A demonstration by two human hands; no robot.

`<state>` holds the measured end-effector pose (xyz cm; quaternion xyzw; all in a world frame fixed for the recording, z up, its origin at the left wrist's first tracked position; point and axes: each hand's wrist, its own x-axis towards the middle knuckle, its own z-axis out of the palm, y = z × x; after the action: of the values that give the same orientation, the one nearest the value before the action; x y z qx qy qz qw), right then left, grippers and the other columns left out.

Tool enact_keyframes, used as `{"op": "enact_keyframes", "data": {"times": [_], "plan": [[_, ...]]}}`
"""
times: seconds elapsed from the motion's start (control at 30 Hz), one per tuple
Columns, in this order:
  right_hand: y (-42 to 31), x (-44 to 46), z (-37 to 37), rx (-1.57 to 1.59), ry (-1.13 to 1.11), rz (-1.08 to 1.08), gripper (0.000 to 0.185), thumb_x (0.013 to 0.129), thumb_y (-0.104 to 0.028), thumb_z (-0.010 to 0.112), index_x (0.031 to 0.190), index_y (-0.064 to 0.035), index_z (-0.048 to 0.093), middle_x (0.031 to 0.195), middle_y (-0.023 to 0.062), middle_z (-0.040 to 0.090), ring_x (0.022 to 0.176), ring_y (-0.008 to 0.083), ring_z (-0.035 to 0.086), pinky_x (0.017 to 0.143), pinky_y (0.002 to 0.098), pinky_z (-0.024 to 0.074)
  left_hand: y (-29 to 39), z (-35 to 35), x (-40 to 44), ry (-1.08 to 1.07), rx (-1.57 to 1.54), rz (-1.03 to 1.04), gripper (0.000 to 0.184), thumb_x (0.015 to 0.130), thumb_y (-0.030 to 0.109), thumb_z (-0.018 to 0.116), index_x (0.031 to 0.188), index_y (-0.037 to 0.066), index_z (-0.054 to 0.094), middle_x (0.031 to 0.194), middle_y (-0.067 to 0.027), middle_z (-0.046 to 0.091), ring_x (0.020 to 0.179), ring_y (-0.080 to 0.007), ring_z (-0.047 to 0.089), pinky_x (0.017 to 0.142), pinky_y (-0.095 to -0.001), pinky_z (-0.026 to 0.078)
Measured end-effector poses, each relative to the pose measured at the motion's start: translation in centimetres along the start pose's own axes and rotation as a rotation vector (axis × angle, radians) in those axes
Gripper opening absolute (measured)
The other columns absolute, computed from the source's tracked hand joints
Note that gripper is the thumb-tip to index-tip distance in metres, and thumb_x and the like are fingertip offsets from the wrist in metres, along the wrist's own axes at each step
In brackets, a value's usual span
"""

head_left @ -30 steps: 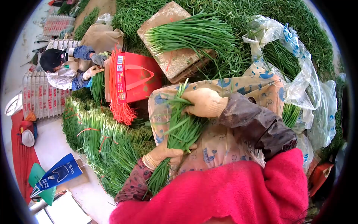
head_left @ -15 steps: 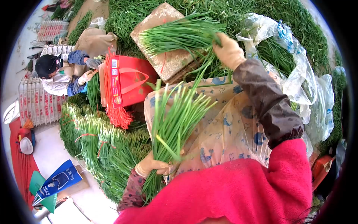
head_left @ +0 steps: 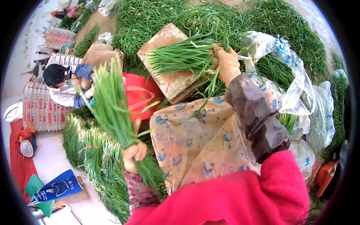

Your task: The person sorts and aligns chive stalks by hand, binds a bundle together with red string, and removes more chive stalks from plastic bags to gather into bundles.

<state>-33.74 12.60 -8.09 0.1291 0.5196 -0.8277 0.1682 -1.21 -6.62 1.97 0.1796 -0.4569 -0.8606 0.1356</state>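
Note:
My left hand (head_left: 135,154), in a pale glove, is closed round a bunch of green stalks (head_left: 112,107), raised at the left and blurred at its pale ends. My right hand (head_left: 226,63), also gloved, is closed on some green leaves above the right end of a pile of stalks (head_left: 180,56). That pile lies on a patterned board (head_left: 176,88). A few long leaves trail down from my right hand. Across my lap spreads an apron (head_left: 195,140) with blue prints.
A red bag (head_left: 140,95) stands left of the board. Beyond it sits another person (head_left: 62,84). Tied bundles (head_left: 93,150) line the lower left. Loose greens (head_left: 157,22) cover the far ground, and clear plastic (head_left: 300,90) lies at the right.
My left hand has lifted the bunch and swung it left, away from the apron. My right hand went from that bunch to the pile on the board and now grips leaves there.

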Motion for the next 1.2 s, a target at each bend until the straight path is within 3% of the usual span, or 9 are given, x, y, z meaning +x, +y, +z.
{"op": "enact_keyframes", "data": {"times": [0.17, 0.33, 0.43, 0.5, 0.67, 0.83, 0.97, 1.1, 1.2], "plan": [[1.3, -2.3, -1.3, -0.309, -0.045, -0.069, 0.021, 0.089, -0.024, 0.062, 0.100, -0.0063, 0.060, 0.077, 0.0071, 0.066, 0.057, 0.0159, 0.056, 0.052, 0.0297, 0.0450, -3.3, 0.2, 2.4, -0.100, 0.018, -0.257, 0.074, 0.079, 0.010, 0.063, 0.142, -0.006, 0.028, 0.047, -0.0016, 0.041, 0.039, -0.0115, 0.039, 0.038, -0.0260, 0.031], [4.0, -2.2, -4.8, -1.775, -0.597, -0.290, 0.046, 0.077, -0.022, 0.070, 0.119, -0.0082, 0.058, 0.114, 0.0160, 0.058, 0.104, 0.0313, 0.060, 0.085, 0.0413, 0.0482, -3.3, 0.0, 4.9, -0.338, 0.078, -0.337, 0.081, 0.079, 0.012, 0.068, 0.146, 0.002, 0.023, 0.049, -0.0048, 0.046, 0.038, -0.0150, 0.042, 0.039, -0.0278, 0.034], [1.9, -3.3, -3.6, -2.002, -0.369, -0.239, 0.057, 0.070, -0.025, 0.075, 0.121, -0.0070, 0.056, 0.131, 0.0143, 0.046, 0.111, 0.0343, 0.052, 0.091, 0.0436, 0.0436, -3.4, -1.0, 4.3, -0.285, 0.130, -0.329, 0.084, 0.079, 0.011, 0.067, 0.148, 0.002, 0.019, 0.050, -0.0041, 0.045, 0.039, -0.0144, 0.042, 0.039, -0.0274, 0.033], [-0.3, -4.7, -2.8, -1.548, -0.456, -0.483, 0.052, 0.073, -0.029, 0.075, 0.115, -0.0026, 0.059, 0.114, 0.0150, 0.057, 0.098, 0.0276, 0.060, 0.081, 0.0393, 0.0485, -3.4, -1.0, 4.1, -0.198, 0.161, -0.354, 0.067, 0.075, 0.007, 0.068, 0.135, -0.001, 0.039, 0.062, -0.0060, 0.053, 0.042, -0.0126, 0.043, 0.040, -0.0267, 0.033], [-3.4, -9.8, 2.8, -0.772, -0.649, 0.012, 0.044, 0.085, -0.031, 0.069, 0.115, 0.0001, 0.059, 0.090, 0.0068, 0.067, 0.077, 0.0136, 0.060, 0.071, 0.0288, 0.0503, -3.5, 0.7, 3.3, -0.035, 0.245, -0.387, 0.038, 0.073, 0.004, 0.069, 0.109, -0.001, 0.058, 0.072, -0.0070, 0.058, 0.047, -0.0123, 0.047, 0.043, -0.0244, 0.035], [-2.3, -10.7, 4.7, -1.053, -0.752, -0.095, 0.045, 0.090, -0.032, 0.062, 0.118, 0.0019, 0.056, 0.086, 0.0056, 0.067, 0.071, 0.0123, 0.062, 0.063, 0.0266, 0.0499, -3.1, 2.2, 2.7, 0.028, 0.362, -0.435, 0.051, 0.070, 0.004, 0.073, 0.118, -0.001, 0.055, 0.080, -0.0068, 0.061, 0.046, -0.0121, 0.047, 0.044, -0.0254, 0.039], [-2.2, -8.4, 0.9, -0.305, -0.648, 0.494, 0.024, 0.094, -0.020, 0.052, 0.107, -0.0020, 0.061, 0.068, -0.0016, 0.054, 0.039, 0.0024, 0.033, 0.035, 0.0196, 0.0236, -3.4, -1.0, 0.3, -0.049, 0.282, -0.523, 0.068, 0.070, 0.004, 0.073, 0.133, -0.002, 0.046, 0.080, -0.0065, 0.060, 0.045, -0.0109, 0.045, 0.042, -0.0243, 0.036], [-0.6, -5.5, -3.6, 0.413, -0.300, 0.413, 0.019, 0.098, -0.016, 0.048, 0.107, -0.0031, 0.058, 0.070, -0.0030, 0.050, 0.044, 0.0007, 0.025, 0.037, 0.0184, 0.0223, -3.1, -0.7, -0.9, -0.177, 0.302, -0.586, 0.066, 0.071, 0.003, 0.072, 0.132, -0.003, 0.046, 0.084, -0.0076, 0.062, 0.045, -0.0103, 0.043, 0.041, -0.0250, 0.033], [4.1, -4.0, -6.3, 0.258, -0.154, 0.457, 0.038, 0.097, -0.033, 0.053, 0.122, -0.0049, 0.048, 0.090, 0.0039, 0.055, 0.068, 0.0130, 0.052, 0.053, 0.0275, 0.0421, -2.9, -0.4, -1.8, -0.209, 0.342, -0.617, 0.048, 0.076, 0.001, 0.069, 0.123, 0.001, 0.055, 0.087, -0.0055, 0.063, 0.050, -0.0093, 0.049, 0.045, -0.0235, 0.037]]}}
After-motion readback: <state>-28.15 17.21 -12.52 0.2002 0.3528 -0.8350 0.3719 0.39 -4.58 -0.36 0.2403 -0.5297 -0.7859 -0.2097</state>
